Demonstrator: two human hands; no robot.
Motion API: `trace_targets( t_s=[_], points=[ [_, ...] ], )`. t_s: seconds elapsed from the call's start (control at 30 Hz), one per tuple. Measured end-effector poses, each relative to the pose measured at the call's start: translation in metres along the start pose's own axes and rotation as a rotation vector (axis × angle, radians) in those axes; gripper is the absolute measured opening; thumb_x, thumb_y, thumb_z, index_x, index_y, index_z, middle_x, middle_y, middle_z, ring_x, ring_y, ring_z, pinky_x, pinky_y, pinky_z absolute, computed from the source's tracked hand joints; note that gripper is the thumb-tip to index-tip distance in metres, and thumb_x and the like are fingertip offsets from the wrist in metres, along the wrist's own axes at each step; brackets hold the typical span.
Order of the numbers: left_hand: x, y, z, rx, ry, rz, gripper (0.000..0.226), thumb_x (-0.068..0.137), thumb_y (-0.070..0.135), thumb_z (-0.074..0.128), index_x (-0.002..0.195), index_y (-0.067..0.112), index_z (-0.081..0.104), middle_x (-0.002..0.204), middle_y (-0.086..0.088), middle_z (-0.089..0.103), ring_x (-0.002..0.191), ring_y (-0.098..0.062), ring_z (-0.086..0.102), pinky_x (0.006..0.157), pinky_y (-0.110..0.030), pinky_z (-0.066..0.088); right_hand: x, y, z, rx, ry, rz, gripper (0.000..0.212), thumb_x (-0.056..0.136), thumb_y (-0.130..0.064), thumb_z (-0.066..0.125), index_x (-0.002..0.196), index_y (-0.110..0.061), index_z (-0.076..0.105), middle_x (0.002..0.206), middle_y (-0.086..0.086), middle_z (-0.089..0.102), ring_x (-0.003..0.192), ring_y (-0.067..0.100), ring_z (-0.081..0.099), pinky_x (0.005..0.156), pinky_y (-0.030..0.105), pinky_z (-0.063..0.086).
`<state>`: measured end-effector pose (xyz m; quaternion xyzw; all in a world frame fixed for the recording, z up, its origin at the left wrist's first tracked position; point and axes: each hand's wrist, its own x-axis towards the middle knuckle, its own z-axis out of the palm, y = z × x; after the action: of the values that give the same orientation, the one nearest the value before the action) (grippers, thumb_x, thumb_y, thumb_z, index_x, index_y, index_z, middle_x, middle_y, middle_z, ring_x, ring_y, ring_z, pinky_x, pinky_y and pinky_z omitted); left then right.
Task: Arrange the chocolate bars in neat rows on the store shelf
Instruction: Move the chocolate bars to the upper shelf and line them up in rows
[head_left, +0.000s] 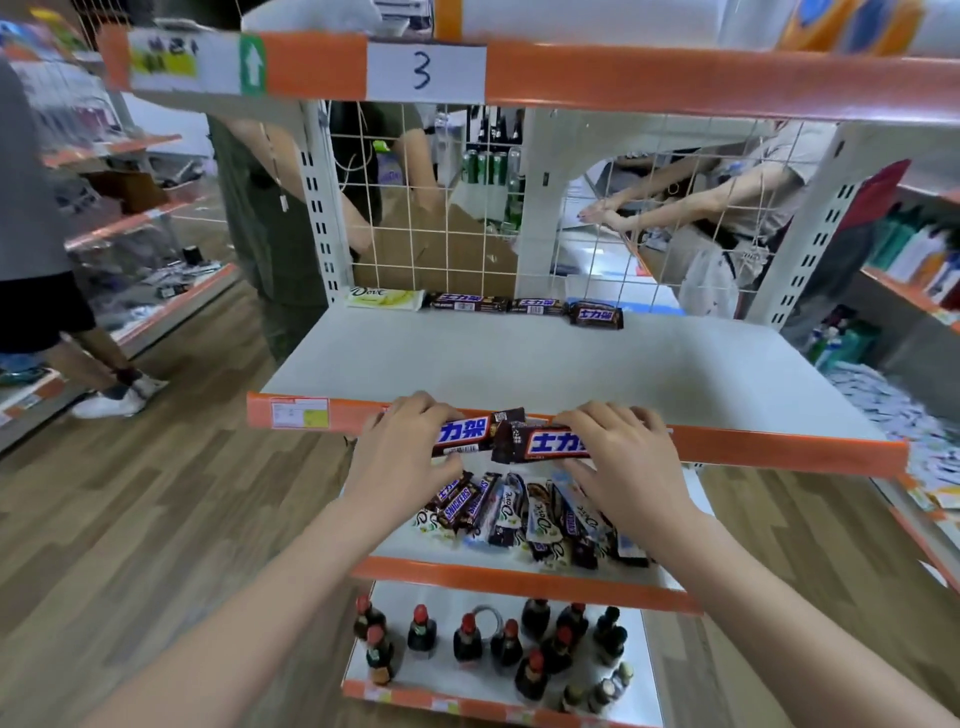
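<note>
My left hand (402, 449) grips a brown Snickers bar (470, 432) just in front of the orange edge of the white shelf (519, 358). My right hand (621, 457) grips a second Snickers bar (540, 444), whose end overlaps the first. At the back of the shelf, against the wire grid, lies a row: a pale Dove bar (384, 299) and three Snickers bars (524, 306). On the shelf below, a jumbled pile of chocolate bars (524, 512) lies partly hidden by my hands.
Several small dark bottles (498, 644) stand on the bottom shelf. People stand behind the wire grid (467, 208) and at the left. More shelving flanks both sides, with wood floor (156, 519) to the left.
</note>
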<state>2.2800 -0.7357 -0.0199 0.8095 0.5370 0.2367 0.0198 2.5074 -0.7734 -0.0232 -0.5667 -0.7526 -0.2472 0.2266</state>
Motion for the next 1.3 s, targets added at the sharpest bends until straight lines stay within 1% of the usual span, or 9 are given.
trace_targets(
  t_s=[0.13, 0.2, 0.37, 0.57, 0.8, 0.87, 1.0, 1.07, 1.3],
  points=[
    [0.024, -0.006, -0.001, -0.001, 0.0, -0.007, 0.036, 0.076, 0.031, 0.063, 0.112, 0.029, 0.061, 0.1, 0.007, 0.056, 0.097, -0.016, 0.053, 0.073, -0.029, 0.03, 0.023, 0.008, 0.008, 0.0, -0.008, 0.012, 0.04, 0.058, -0.026, 0.087, 0.094, -0.019, 0.069, 0.088, -0.002, 0.068, 0.078, 0.023, 0.065, 0.073, 0.037, 0.049],
    [0.04, -0.01, -0.001, -0.003, 0.001, -0.008, 0.036, 0.077, 0.031, 0.063, 0.113, 0.028, 0.061, 0.101, 0.006, 0.056, 0.098, -0.017, 0.052, 0.075, -0.031, 0.032, 0.036, 0.015, 0.015, 0.002, -0.023, 0.019, 0.041, 0.057, -0.023, 0.086, 0.094, -0.019, 0.069, 0.087, -0.002, 0.068, 0.078, 0.023, 0.065, 0.073, 0.038, 0.048],
    [0.089, -0.027, 0.005, 0.01, 0.006, -0.021, 0.037, 0.078, 0.028, 0.062, 0.115, 0.027, 0.061, 0.103, 0.005, 0.057, 0.098, -0.019, 0.054, 0.08, -0.032, 0.036, 0.074, 0.035, 0.042, 0.003, -0.064, 0.019, 0.045, 0.053, -0.03, 0.09, 0.092, -0.019, 0.069, 0.083, -0.002, 0.067, 0.075, 0.023, 0.065, 0.071, 0.038, 0.05],
    [0.146, -0.047, 0.019, 0.025, -0.022, -0.018, 0.037, 0.079, 0.026, 0.062, 0.116, 0.028, 0.059, 0.104, 0.004, 0.056, 0.1, -0.019, 0.053, 0.08, -0.03, 0.031, 0.122, 0.054, 0.082, 0.005, -0.101, 0.021, 0.045, 0.05, -0.033, 0.09, 0.088, -0.021, 0.069, 0.08, -0.005, 0.065, 0.074, 0.02, 0.065, 0.068, 0.036, 0.05],
    [0.195, -0.066, 0.034, 0.014, -0.048, -0.069, 0.038, 0.078, 0.026, 0.063, 0.116, 0.027, 0.06, 0.107, 0.004, 0.057, 0.099, -0.02, 0.053, 0.082, -0.032, 0.037, 0.16, 0.066, 0.114, 0.017, -0.165, 0.043, 0.045, 0.049, -0.032, 0.091, 0.086, -0.019, 0.069, 0.078, -0.002, 0.066, 0.072, 0.022, 0.065, 0.066, 0.035, 0.05],
    [0.205, -0.072, 0.038, 0.002, -0.054, -0.082, 0.04, 0.077, 0.025, 0.065, 0.117, 0.027, 0.06, 0.109, 0.002, 0.057, 0.1, -0.022, 0.054, 0.084, -0.033, 0.039, 0.166, 0.069, 0.119, 0.033, -0.189, 0.055, 0.041, 0.058, -0.031, 0.087, 0.093, -0.018, 0.069, 0.084, 0.0, 0.067, 0.079, 0.024, 0.065, 0.074, 0.037, 0.048],
    [0.225, -0.081, 0.047, 0.0, -0.065, -0.095, 0.04, 0.078, 0.024, 0.065, 0.118, 0.024, 0.06, 0.11, 0.0, 0.058, 0.103, -0.023, 0.054, 0.086, -0.034, 0.041, 0.175, 0.073, 0.123, 0.022, -0.274, 0.065, 0.042, 0.084, -0.038, 0.065, 0.122, -0.021, 0.057, 0.116, -0.001, 0.061, 0.11, 0.021, 0.054, 0.094, 0.036, 0.037],
    [0.235, -0.085, 0.053, 0.006, -0.082, -0.096, 0.04, 0.079, 0.025, 0.066, 0.118, 0.024, 0.06, 0.109, 0.0, 0.058, 0.102, -0.023, 0.054, 0.085, -0.033, 0.04, 0.179, 0.075, 0.126, 0.035, -0.298, 0.085, 0.043, 0.087, -0.04, 0.061, 0.125, -0.023, 0.053, 0.121, -0.002, 0.058, 0.114, 0.019, 0.051, 0.096, 0.034, 0.033],
    [0.264, -0.096, 0.071, 0.039, -0.116, -0.072, 0.039, 0.08, 0.026, 0.066, 0.118, 0.026, 0.059, 0.115, 0.002, 0.057, 0.105, -0.021, 0.053, 0.087, -0.034, 0.037, 0.194, 0.074, 0.142, 0.011, -0.353, 0.131, 0.044, 0.087, -0.043, 0.059, 0.126, -0.024, 0.051, 0.122, -0.004, 0.057, 0.116, 0.018, 0.049, 0.097, 0.033, 0.031]
  ],
)
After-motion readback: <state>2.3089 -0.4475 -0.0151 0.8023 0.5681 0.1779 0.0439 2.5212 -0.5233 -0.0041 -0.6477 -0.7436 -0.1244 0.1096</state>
